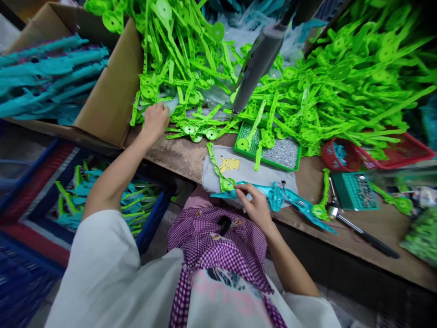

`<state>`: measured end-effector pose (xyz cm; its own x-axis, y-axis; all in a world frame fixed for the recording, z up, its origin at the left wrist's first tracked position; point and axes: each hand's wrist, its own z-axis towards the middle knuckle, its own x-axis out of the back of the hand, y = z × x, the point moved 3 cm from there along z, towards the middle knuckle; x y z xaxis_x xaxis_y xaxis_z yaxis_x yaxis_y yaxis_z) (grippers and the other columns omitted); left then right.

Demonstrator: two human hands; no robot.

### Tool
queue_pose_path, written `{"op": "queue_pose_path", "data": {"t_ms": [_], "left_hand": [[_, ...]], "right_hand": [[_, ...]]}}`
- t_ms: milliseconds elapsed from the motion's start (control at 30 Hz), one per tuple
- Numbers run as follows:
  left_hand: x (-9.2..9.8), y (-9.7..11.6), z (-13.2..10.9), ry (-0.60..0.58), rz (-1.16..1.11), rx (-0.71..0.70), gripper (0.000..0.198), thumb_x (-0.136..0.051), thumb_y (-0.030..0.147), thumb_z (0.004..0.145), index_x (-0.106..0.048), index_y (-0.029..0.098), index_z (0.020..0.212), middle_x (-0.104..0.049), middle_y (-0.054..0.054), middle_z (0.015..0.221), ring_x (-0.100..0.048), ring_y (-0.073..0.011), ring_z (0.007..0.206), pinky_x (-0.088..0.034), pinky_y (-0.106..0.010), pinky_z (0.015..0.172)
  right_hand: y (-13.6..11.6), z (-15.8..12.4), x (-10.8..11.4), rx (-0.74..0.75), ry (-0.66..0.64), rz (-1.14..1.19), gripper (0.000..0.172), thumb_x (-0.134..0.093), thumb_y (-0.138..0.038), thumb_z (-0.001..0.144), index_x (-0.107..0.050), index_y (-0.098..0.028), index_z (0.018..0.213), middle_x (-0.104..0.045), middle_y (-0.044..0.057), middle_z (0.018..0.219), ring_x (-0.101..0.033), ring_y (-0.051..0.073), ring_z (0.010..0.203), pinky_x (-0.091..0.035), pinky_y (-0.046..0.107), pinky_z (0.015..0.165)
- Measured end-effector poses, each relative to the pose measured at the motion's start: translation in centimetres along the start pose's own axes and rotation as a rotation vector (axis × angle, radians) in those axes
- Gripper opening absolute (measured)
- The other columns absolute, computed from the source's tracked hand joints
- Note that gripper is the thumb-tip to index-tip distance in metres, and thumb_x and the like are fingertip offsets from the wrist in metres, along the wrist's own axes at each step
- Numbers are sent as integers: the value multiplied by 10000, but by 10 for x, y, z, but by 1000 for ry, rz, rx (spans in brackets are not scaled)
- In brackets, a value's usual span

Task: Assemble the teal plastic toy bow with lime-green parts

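Observation:
My left hand (pixel 156 119) is at the edge of the heaped bright green plastic parts (pixel 177 50), its fingers curled beside a piece of translucent plastic (pixel 170 105). What those fingers grip, if anything, is hidden. My right hand (pixel 253 202) pinches at the round end of a green plastic arm (pixel 218 171); anything between thumb and finger is too small to make out. That green arm lies against a long turquoise plastic part (pixel 275 196), which rests on a grey cloth (pixel 211 180) with a yellow cartoon figure. A grey power screwdriver (pixel 252 68) hangs tip down over the bench.
A green tray (pixel 297 167) holds small metal pieces. To its right are a red basket (pixel 409 152), a teal box of metal bits (pixel 355 191) and a hammer (pixel 362 234). A cardboard box (pixel 112 91) and a blue crate (pixel 150 228) of parts stand at left.

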<state>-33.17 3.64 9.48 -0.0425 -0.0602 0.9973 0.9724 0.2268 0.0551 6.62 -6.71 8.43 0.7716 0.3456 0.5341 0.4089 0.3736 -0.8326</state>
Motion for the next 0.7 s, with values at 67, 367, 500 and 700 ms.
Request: {"op": "queue_pose_path", "data": {"t_ms": [67,367,500,700], "left_hand": [[1,-1,-16,28,-20,47,364,-411,362,1060,-582,65,1183,-607,-189,1262,-526,-327,1261,-397,-451,1056],[-21,-14,-67,229,-150,206,417,-346,274,1067,-497,85,1407,-544,-148,1444,-432,-274,1321,-284,-523,1131],[-28,-6,-129,452,-280,225,356,-503,342,1006,-654,151,1266,-642,-116,1301,-484,-284,1304,-299,-519,1140],[-65,67,-232,651,-1080,661,402,-677,545,860,-676,192,1052,-692,-67,967,-676,-205,909,-550,-360,866]], "right_hand": [[0,-2,5,-25,22,-25,164,-584,-318,973,-712,-216,981,-730,33,832,-649,159,707,-529,294,680],[11,38,-14,118,-47,-209,278,-495,-377,1010,-715,-205,1012,-764,91,937,-702,218,846,-531,361,772],[21,21,-7,69,6,-183,247,-510,-362,1006,-707,-214,1020,-758,85,937,-699,212,834,-534,355,758],[48,25,-13,21,78,-249,256,-490,-334,999,-702,-202,1051,-747,108,963,-697,250,914,-538,411,820]]}}
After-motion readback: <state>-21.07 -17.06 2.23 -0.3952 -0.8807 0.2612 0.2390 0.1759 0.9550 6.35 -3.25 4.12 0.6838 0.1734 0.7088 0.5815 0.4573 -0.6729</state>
